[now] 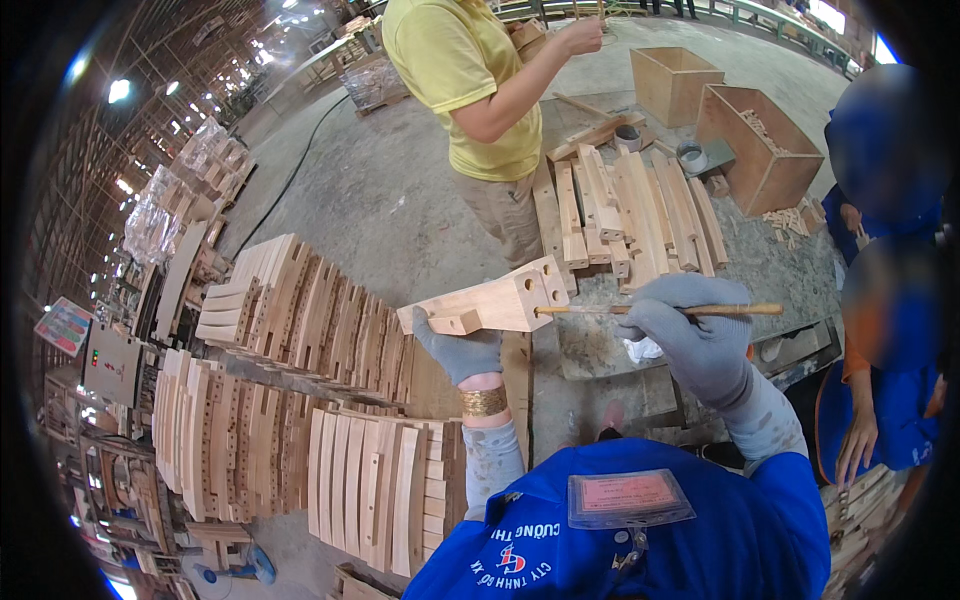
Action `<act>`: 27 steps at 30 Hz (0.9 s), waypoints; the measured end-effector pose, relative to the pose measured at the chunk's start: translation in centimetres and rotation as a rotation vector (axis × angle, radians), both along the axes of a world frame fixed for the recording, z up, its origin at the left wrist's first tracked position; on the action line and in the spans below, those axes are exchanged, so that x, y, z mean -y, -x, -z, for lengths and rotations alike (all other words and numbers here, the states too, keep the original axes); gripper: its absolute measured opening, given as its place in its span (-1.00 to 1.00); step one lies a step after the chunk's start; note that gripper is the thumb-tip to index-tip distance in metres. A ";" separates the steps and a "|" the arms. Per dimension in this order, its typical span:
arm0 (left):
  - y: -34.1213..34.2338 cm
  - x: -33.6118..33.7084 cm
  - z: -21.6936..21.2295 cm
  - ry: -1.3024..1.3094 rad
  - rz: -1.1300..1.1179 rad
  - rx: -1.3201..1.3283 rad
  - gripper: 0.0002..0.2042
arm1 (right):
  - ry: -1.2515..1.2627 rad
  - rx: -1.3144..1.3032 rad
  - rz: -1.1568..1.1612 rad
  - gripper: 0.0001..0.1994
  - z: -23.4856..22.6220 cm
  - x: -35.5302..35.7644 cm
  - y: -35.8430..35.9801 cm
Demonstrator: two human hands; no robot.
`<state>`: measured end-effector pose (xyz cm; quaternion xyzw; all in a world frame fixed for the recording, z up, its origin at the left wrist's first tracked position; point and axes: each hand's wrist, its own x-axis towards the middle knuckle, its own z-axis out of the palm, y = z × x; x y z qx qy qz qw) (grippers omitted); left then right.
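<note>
My left hand [462,350], in a grey glove, is closed around a pale wooden furniture part [490,303] with a small block on its side. Round holes show at the part's right end. My right hand [695,330], also gloved, pinches a thin wooden stick [752,309], perhaps a slim brush. The stick's tip meets the part's right end at a hole; how far it goes in, I cannot tell. Beyond my right hand, several similar wooden parts [640,205] lie piled on a worktable.
Stacks of curved wooden parts [300,315] stand at left. Open wooden boxes [762,150] and a small tin [690,155] are at the far right. A person in a yellow shirt [475,85] stands across from me; people in blue [885,420] are close on my right.
</note>
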<state>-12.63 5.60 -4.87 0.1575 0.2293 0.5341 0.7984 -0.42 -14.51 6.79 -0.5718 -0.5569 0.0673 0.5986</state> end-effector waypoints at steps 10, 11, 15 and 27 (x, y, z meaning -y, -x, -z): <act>-0.2 -0.8 0.4 0.002 0.016 0.029 -0.50 | -0.050 0.389 -0.105 -0.76 0.2 1.0 -1.7; -0.3 -0.9 0.6 0.003 0.007 0.026 -0.51 | -0.062 0.416 -0.154 -0.76 0.0 1.1 -2.1; -0.6 -1.1 0.4 -0.029 0.006 -0.030 -0.55 | -0.010 0.549 -0.242 -0.73 -1.9 2.3 -3.2; -5.4 5.2 1.9 -0.675 0.321 0.106 -0.37 | -0.316 -0.076 0.832 -0.73 4.8 14.2 -6.2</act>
